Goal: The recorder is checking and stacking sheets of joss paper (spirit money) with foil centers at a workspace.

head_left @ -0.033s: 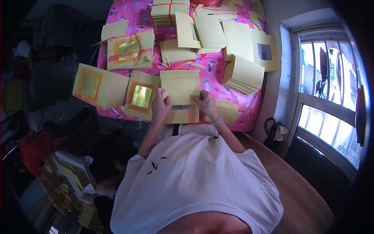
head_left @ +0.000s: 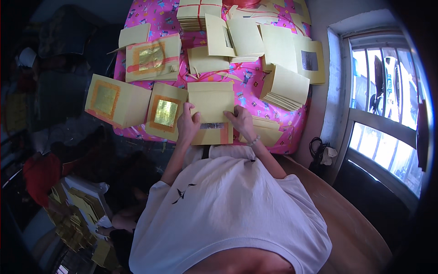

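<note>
Legible text is confined to small character marks. Tablecloth: pink surface, printed with scattered pale letter-like characters among small multicoloured figures; the larger part of the pattern is too small to read. Upright object behind the window bars: blue marking on a pale face, blurred by glare and unreadable. White shirt: one black graphic of pointed, curved strokes on the front, not resolvable as characters. Gold foil panels: each bordered by an orange printed frame; fine detail is unreadable. Yellow sheet in front of the shirt: no readable inscription.
</note>
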The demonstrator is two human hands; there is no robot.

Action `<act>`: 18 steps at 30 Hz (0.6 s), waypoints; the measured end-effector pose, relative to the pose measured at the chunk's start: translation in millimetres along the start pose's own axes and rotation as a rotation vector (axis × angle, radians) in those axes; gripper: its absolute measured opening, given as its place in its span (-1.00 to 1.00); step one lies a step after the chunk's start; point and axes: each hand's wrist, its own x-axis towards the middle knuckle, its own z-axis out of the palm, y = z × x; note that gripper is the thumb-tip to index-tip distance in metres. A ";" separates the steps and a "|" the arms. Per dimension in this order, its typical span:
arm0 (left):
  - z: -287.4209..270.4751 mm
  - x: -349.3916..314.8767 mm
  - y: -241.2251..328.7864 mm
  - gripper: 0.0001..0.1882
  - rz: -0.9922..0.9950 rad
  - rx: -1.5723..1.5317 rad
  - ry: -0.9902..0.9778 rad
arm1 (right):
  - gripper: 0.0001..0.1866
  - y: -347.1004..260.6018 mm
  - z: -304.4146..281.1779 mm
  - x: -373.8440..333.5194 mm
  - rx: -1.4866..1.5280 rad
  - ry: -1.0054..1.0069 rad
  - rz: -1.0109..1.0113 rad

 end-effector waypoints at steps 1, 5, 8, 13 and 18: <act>-1.3 0.0 2.3 -0.61 0.002 0.000 0.003 | -0.56 -0.7 0.0 -0.6 0.000 0.001 -0.003; 3.9 -2.2 2.5 -0.70 -0.063 0.052 -0.013 | -0.56 0.4 1.9 -0.3 -0.010 0.026 -0.019; 9.2 -8.2 6.0 -0.73 0.039 0.153 0.131 | -0.56 1.3 2.2 0.6 -0.001 0.029 -0.018; 3.9 -8.7 21.8 -0.74 0.129 0.402 0.304 | -0.56 2.7 2.7 2.2 -0.001 0.035 -0.012; 21.6 -4.0 2.7 -0.74 0.238 0.313 0.048 | -0.58 5.2 4.3 3.3 0.010 0.019 -0.012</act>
